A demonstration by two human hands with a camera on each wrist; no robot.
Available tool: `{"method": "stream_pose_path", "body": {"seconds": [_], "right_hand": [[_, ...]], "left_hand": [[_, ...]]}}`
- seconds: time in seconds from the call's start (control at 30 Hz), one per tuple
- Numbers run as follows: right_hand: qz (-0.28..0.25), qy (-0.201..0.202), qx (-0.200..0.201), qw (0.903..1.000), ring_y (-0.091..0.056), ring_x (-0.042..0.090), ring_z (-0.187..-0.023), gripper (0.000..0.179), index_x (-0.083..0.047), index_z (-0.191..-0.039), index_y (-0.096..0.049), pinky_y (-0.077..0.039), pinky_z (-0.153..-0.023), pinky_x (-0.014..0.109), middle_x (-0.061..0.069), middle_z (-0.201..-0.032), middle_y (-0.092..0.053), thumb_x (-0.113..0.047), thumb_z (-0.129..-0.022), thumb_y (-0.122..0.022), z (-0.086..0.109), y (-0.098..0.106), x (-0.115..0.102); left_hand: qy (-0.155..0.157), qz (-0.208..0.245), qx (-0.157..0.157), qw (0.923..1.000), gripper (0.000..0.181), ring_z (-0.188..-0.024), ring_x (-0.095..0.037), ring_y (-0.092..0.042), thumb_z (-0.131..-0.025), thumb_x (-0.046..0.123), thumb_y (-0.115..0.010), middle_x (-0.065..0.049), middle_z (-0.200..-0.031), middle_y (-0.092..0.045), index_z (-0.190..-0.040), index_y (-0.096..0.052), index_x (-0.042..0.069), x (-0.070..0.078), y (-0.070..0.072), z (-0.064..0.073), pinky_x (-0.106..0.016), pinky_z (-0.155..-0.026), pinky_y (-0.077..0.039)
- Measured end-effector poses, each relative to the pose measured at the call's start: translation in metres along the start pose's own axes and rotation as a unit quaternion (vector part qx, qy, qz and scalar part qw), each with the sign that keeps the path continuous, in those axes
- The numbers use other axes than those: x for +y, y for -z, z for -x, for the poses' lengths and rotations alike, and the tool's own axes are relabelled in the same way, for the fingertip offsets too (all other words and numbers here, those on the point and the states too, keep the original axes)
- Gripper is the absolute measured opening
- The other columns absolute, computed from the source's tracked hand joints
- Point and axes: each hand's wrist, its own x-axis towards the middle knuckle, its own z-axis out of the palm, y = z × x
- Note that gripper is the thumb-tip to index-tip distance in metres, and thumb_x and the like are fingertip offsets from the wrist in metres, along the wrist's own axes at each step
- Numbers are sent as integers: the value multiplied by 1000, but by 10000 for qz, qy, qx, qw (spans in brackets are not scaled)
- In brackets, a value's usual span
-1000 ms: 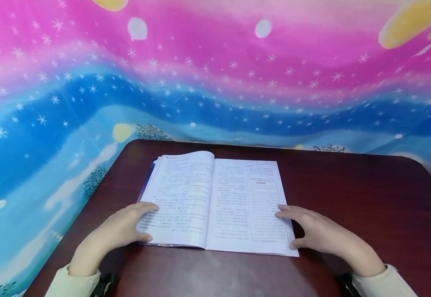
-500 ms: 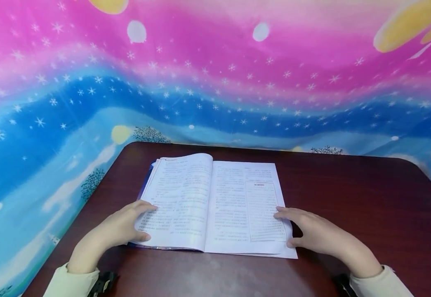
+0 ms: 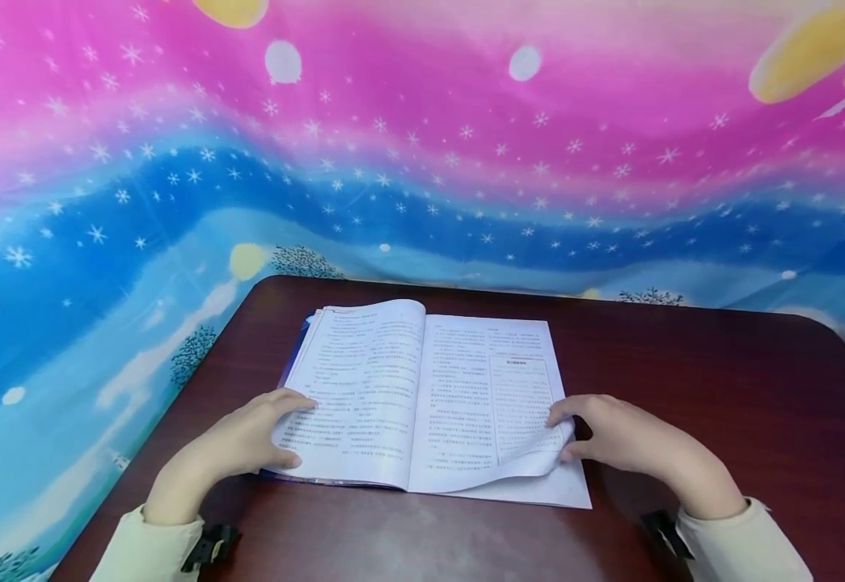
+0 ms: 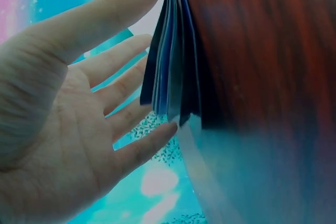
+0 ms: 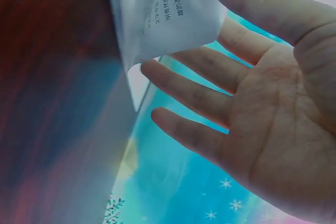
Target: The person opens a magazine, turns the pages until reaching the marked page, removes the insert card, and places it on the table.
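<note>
An open magazine [image 3: 371, 380] with printed text lies on the dark red-brown table. My left hand [image 3: 229, 436] rests at its left edge, thumb and forefinger tips on the left page. In the left wrist view the thumb reaches to the stacked page edges [image 4: 169, 66], with the other fingers spread and fairly straight. On the opposite side my right hand [image 3: 622, 432] pinches the right page's outer edge between thumb and forefinger. That page's lower corner [image 3: 531, 462] curls up, baring a white sheet below. The right wrist view shows the bent page [image 5: 176, 14] at the thumb; the remaining fingers extend.
The table [image 3: 720, 372] extends right of the magazine and in front of it. Behind it hangs a pink and blue cloth [image 3: 422, 162] with snowflakes, which also runs down the left side. Dark straps [image 3: 209, 548] sit at both wrists.
The right page lay flat before; its lower right corner is now lifted and curled inward by my right hand. My left hand stays at the left edge. The head view has shifted slightly.
</note>
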Motion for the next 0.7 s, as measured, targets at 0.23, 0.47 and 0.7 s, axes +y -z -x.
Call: {"method": "stream_pose_path", "body": {"seconds": [0.23,0.47,0.7], "right_hand": [[-44,393,329,9987,-58,20,-90,31,-11,-102,-70,-52,-75,37,1,-104,-67,-16,-76,-86,-9,11,-11],[-126,898,856,9922,-58,21,-91,31,-13,-100,-70,-52,-77,41,-1,-103,-66,-18,-75,-87,-15,20,-21],[-79,1289,1352,9824,-57,20,-97,32,-16,-101,-70,-51,-82,42,-3,-104,-65,-22,-75,-88,-20,31,-36]], "left_hand": [[41,81,-44,9999,73,-128,-40,-46,-71,19,-90,-19,-141,-50,-136,-58,7,-3,0,2,-55,-97,-45],[-53,60,223,9997,69,-129,-39,-47,-76,23,-87,-19,-139,-53,-136,-59,7,5,1,1,-57,-100,-43],[-609,94,1041,9927,52,-130,-32,-51,-87,27,-78,-9,-140,-56,-135,-61,15,33,1,-3,-56,-100,-45]]}}
